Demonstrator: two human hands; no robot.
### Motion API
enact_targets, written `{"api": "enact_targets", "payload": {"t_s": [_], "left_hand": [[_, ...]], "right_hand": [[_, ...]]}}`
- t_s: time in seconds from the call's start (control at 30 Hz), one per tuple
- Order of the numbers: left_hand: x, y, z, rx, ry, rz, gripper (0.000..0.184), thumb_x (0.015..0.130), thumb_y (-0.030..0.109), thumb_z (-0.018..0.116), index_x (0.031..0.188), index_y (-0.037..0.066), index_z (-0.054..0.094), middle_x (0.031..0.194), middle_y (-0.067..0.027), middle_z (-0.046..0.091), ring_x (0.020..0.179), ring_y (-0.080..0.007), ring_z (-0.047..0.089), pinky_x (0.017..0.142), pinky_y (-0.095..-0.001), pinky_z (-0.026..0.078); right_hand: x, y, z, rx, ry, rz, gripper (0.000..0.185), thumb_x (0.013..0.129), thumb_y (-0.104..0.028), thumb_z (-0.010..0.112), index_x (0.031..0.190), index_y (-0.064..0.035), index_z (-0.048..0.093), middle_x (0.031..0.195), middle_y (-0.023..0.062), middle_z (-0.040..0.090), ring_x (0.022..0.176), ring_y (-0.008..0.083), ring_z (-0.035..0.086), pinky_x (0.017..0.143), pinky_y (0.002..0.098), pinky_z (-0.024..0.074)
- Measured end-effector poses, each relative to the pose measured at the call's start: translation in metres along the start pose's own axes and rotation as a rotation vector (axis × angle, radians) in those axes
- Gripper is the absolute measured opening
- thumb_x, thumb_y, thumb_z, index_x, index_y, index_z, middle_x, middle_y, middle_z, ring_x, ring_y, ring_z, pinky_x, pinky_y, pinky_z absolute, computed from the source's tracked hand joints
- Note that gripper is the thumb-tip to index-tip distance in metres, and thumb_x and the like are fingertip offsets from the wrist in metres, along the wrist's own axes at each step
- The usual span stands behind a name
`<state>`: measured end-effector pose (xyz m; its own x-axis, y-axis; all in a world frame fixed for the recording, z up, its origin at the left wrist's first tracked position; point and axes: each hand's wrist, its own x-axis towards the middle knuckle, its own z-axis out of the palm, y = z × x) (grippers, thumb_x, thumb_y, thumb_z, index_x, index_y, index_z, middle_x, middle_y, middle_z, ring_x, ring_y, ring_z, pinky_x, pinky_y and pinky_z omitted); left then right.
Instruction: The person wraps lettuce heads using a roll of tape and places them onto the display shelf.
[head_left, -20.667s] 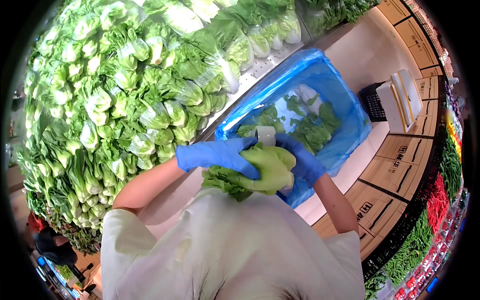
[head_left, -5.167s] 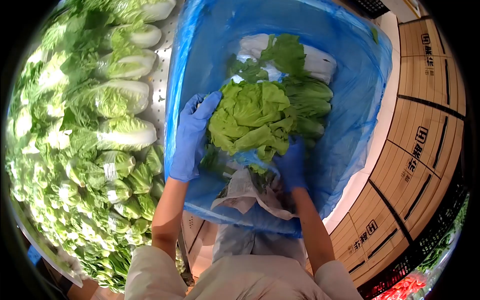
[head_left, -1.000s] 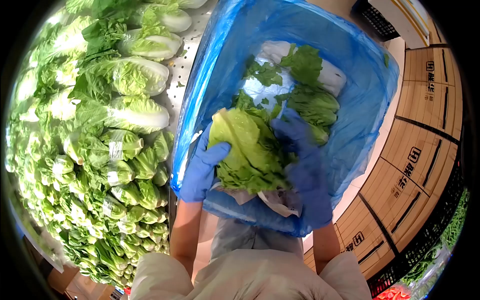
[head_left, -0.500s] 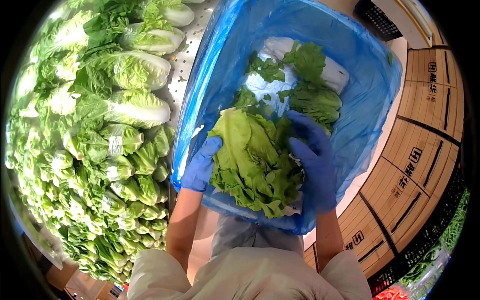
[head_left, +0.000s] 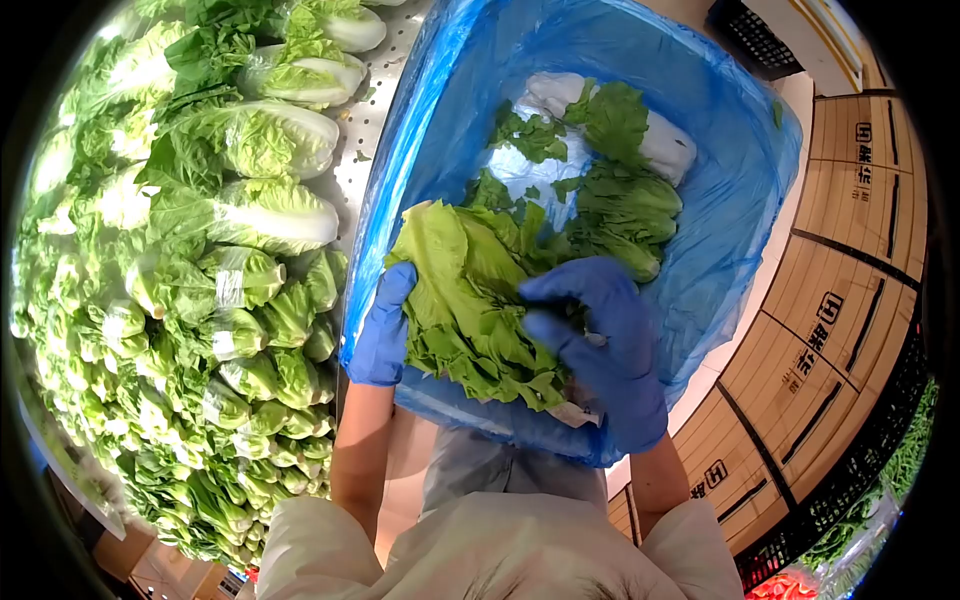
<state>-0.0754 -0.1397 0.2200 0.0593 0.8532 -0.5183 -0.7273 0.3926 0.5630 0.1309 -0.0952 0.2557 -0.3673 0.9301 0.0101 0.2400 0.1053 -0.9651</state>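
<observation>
A leafy head of lettuce (head_left: 465, 310) hangs over the near part of a bin lined with blue plastic (head_left: 740, 230). My left hand (head_left: 383, 325), in a blue glove, grips the lettuce at its left side, with some fingers hidden behind the leaves. Gloved in blue too, my right hand (head_left: 610, 345) is at the lettuce's right edge, its thumb and fingers apart, with slight motion blur. Inside the bin lie another green lettuce (head_left: 625, 215), loose leaves (head_left: 615, 120) and white wrapping (head_left: 665, 150). Some pale wrapping (head_left: 575, 410) shows below the held lettuce.
Leafy greens (head_left: 235, 300) and Chinese cabbages (head_left: 275, 215) are piled on the left beside a perforated metal strip (head_left: 365, 130). Printed cardboard boxes (head_left: 790, 370) line the right side. A black crate (head_left: 755, 40) stands at the top right.
The lettuce has shifted left and slightly up along with my left hand. My right hand has moved left over the lettuce's right edge.
</observation>
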Motion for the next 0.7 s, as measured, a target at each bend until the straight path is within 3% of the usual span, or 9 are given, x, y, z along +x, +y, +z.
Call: {"api": "enact_targets", "payload": {"t_s": [0.17,0.23,0.27,0.33,0.43,0.47,0.57,0.63,0.7], "left_hand": [[-0.004,0.0,0.0,0.082,0.03,0.029,0.068,0.081,0.025,0.062,0.137,0.005,0.029,0.129,-0.0124,0.045,0.115,-0.0246,0.048,0.098,-0.0382,0.04],[-0.005,-0.001,-0.003,0.068,0.051,0.031,0.067,0.081,0.024,0.063,0.136,0.004,0.031,0.128,-0.0123,0.046,0.113,-0.0245,0.05,0.097,-0.038,0.041],[-0.004,-0.001,-0.004,0.071,0.046,0.03,0.067,0.08,0.023,0.063,0.135,0.003,0.032,0.127,-0.0122,0.047,0.112,-0.0242,0.051,0.096,-0.0376,0.042],[-0.003,-0.001,-0.004,0.071,0.039,0.03,0.067,0.079,0.022,0.064,0.134,0.002,0.034,0.126,-0.0121,0.049,0.111,-0.024,0.052,0.095,-0.0371,0.044],[-0.003,-0.002,-0.005,0.049,0.018,-0.028,0.067,0.078,0.023,0.065,0.134,0.002,0.034,0.126,-0.0124,0.048,0.111,-0.0236,0.051,0.094,-0.0365,0.044],[-0.003,-0.002,-0.004,0.051,0.01,-0.014,0.065,0.079,0.02,0.064,0.134,0.002,0.035,0.125,-0.0122,0.049,0.11,-0.0231,0.052,0.093,-0.0361,0.045],[-0.001,0.001,0.01,0.064,0.06,-0.021,0.059,0.08,0.014,0.061,0.133,0.003,0.036,0.122,-0.0115,0.051,0.107,-0.0218,0.054,0.091,-0.0348,0.046],[0.001,-0.003,0.018,0.074,0.119,-0.046,0.056,0.081,0.01,0.059,0.132,0.003,0.038,0.12,-0.0111,0.053,0.105,-0.0211,0.056,0.09,-0.034,0.047],[0.004,-0.009,0.023,0.281,0.165,0.147,0.052,0.081,0.005,0.056,0.13,0.003,0.039,0.116,-0.0104,0.055,0.1,-0.0198,0.057,0.087,-0.0326,0.048]], "right_hand": [[-0.003,0.013,0.012,-0.066,-0.044,-0.083,0.018,0.072,-0.007,0.068,0.088,-0.0073,0.06,0.077,0.0064,0.057,0.075,0.0248,0.053,0.071,0.0335,0.0434],[-0.004,0.019,0.012,0.379,-0.002,0.083,0.015,0.075,-0.004,0.067,0.089,-0.0058,0.061,0.078,0.004,0.058,0.075,0.0172,0.053,0.069,0.0274,0.0434],[-0.005,0.016,0.01,0.379,-0.003,0.083,0.015,0.075,-0.004,0.067,0.089,-0.0058,0.061,0.078,0.004,0.058,0.075,0.0172,0.053,0.069,0.0274,0.0434],[-0.003,0.0,0.002,0.648,0.0,0.498,0.011,0.078,-0.002,0.064,0.088,-0.0038,0.062,0.078,0.0005,0.057,0.074,0.0093,0.052,0.07,0.022,0.0427],[-0.001,-0.001,-0.002,0.743,0.015,0.65,0.009,0.08,0.0,0.061,0.089,-0.0016,0.062,0.079,-0.0018,0.056,0.074,0.0054,0.051,0.07,0.0198,0.0428],[-0.002,0.001,-0.002,0.743,0.014,0.652,0.009,0.08,0.0,0.061,0.089,-0.0016,0.062,0.079,-0.0018,0.056,0.074,0.0054,0.051,0.07,0.0198,0.0428],[-0.003,0.007,-0.002,0.471,0.035,0.392,0.008,0.081,-0.001,0.06,0.089,-0.002,0.062,0.081,0.0,0.056,0.074,0.0078,0.053,0.068,0.0215,0.0436],[-0.002,0.007,-0.003,-0.263,0.114,-0.013,0.008,0.081,-0.001,0.058,0.089,-0.0034,0.06,0.083,0.0026,0.057,0.075,0.0102,0.055,0.068,0.0233,0.0442],[-0.005,0.005,0.007,-0.18,0.182,0.026,0.008,0.082,-0.002,0.057,0.09,-0.003,0.058,0.085,0.0044,0.058,0.077,0.0112,0.055,0.069,0.0246,0.0444]]}}
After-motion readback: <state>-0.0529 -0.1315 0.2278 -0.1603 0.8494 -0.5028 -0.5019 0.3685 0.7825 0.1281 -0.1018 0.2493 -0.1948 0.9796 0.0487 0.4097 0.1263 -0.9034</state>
